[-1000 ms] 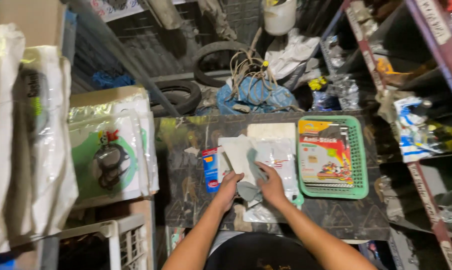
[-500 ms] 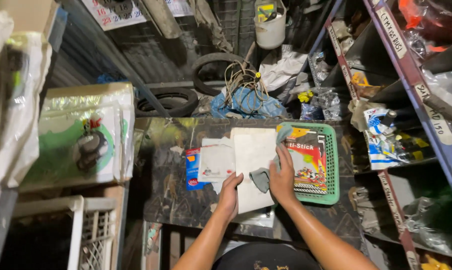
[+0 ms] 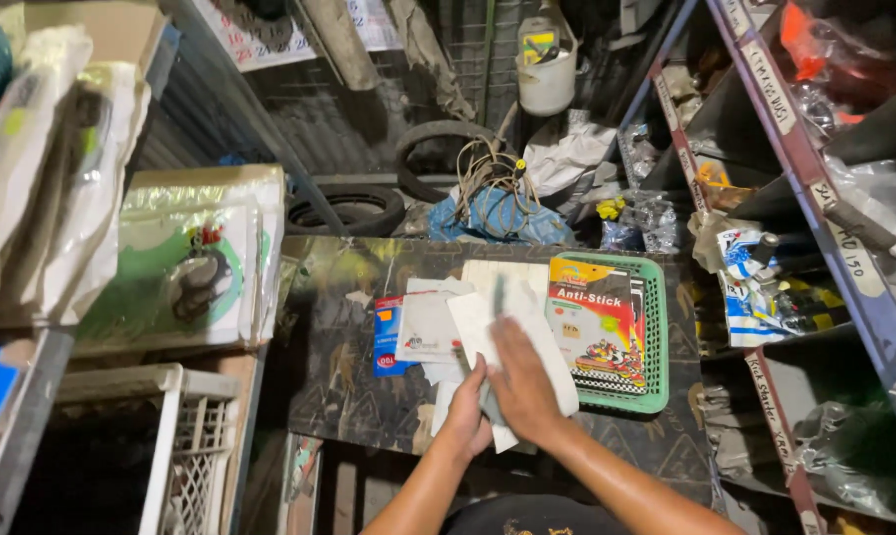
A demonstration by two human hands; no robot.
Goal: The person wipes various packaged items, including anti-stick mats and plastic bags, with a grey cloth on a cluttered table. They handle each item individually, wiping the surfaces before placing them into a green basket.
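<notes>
A cramped repair shop storeroom: old tyres [image 3: 354,208] lean by a metal wall, shelves [image 3: 815,188] hold bagged spare parts, packets crowd a worn table [image 3: 359,396].

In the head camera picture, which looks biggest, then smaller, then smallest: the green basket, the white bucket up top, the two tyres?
1. Green basket, biggest.
2. The two tyres look about alike, so no order between them.
3. White bucket, smallest.
The bucket and tyres sit farther from the camera, so their true sizes are unsure.
</notes>
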